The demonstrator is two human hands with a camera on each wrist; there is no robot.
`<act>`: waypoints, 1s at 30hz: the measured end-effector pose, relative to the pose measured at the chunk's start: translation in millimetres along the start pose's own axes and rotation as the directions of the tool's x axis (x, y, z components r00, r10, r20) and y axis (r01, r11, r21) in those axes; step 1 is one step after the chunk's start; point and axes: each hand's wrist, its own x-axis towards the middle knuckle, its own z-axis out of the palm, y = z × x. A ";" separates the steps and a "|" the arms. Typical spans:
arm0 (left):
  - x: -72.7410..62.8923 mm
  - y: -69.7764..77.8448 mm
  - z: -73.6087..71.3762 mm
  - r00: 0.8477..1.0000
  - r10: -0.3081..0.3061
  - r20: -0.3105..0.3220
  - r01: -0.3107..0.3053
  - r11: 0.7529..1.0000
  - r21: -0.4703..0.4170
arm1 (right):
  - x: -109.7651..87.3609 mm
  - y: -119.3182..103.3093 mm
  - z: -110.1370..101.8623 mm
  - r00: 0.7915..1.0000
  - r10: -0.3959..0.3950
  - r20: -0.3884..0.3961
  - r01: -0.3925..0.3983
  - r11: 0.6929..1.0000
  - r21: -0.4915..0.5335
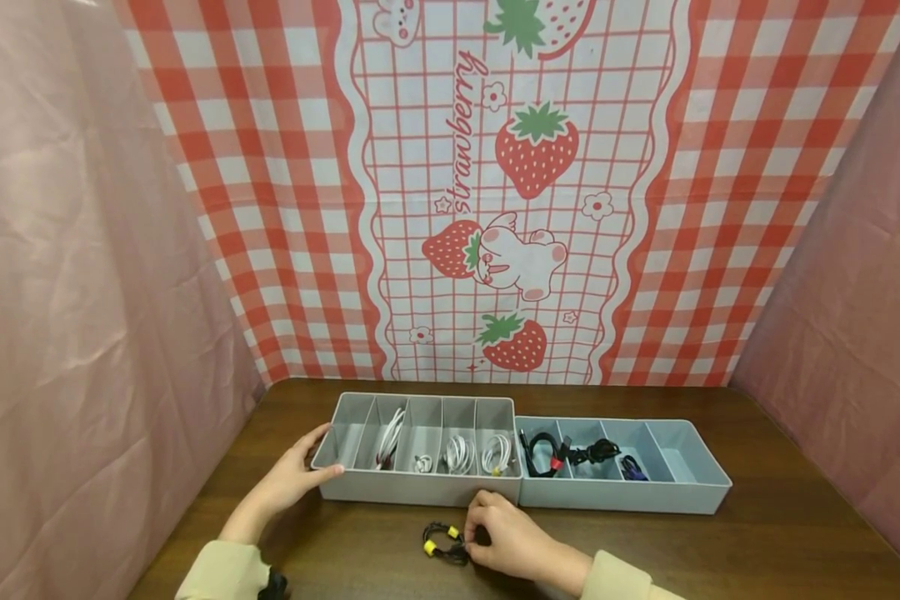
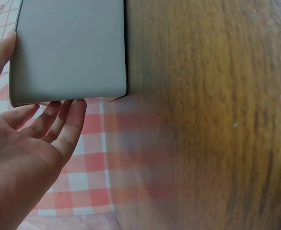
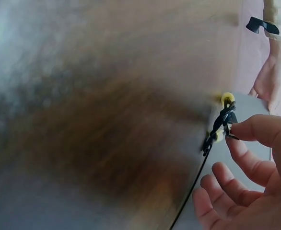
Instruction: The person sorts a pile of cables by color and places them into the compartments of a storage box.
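Observation:
At the left end of a grey divided storage box [image 1: 412, 489], my left hand [image 1: 291, 475] holds its corner, the thumb along the front rim and the fingers against the end wall. My right hand [image 1: 512, 537] pinches a coiled black cable [image 3: 222, 120] between thumb and index finger, in front of the box. Two yellow bands [image 1: 430, 547] wrap the coil. White coiled cables [image 1: 460, 456] lie in several of the grey box's compartments; its leftmost one holds nothing. The right wrist view shows the other fingers of the right hand loosely curled.
A blue-grey divided box [image 1: 630, 496] stands end to end with the grey one on the right, holding black cables [image 1: 594, 451] and a dark blue cable [image 1: 633, 468]. Both sit on a brown wooden table [image 1: 360, 554]. A checked strawberry cloth [image 1: 495, 192] hangs behind, with pink curtains [image 1: 82, 292] at the sides.

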 end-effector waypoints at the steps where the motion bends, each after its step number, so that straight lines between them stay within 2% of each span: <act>1: 0.1 0.2 0.1 1.000 -0.004 -0.004 0.004 1.000 -0.004 | -0.5 0.1 -0.5 1.000 -0.005 -0.007 0.005 1.000 -0.004; 9: 0.1 -0.4 -1.1 1.000 0.010 0.003 -0.010 1.000 0.012 | -2.6 1.1 -4.3 0.993 -0.074 -0.089 0.071 0.997 -0.034; 15: -1.1 1.4 -1.9 1.000 0.004 0.001 -0.004 1.000 -0.002 | -2.9 -1.5 -10.0 0.994 -0.076 -0.077 0.076 0.997 -0.003; 21: -1.7 2.3 -2.0 1.000 0.021 0.010 -0.021 1.000 -0.002 | -4.3 -4.6 -15.7 0.987 -0.122 -0.100 0.120 0.992 -0.025; 26: -1.3 2.1 -1.3 1.000 0.005 0.002 -0.005 1.000 0.008 | -5.5 -6.5 -22.7 0.988 -0.132 -0.082 0.131 0.991 -0.014; 30: -1.3 2.1 -1.1 1.000 0.005 0.000 -0.005 1.000 0.007 | -6.8 -6.8 -28.1 0.981 -0.165 -0.101 0.163 0.986 -0.019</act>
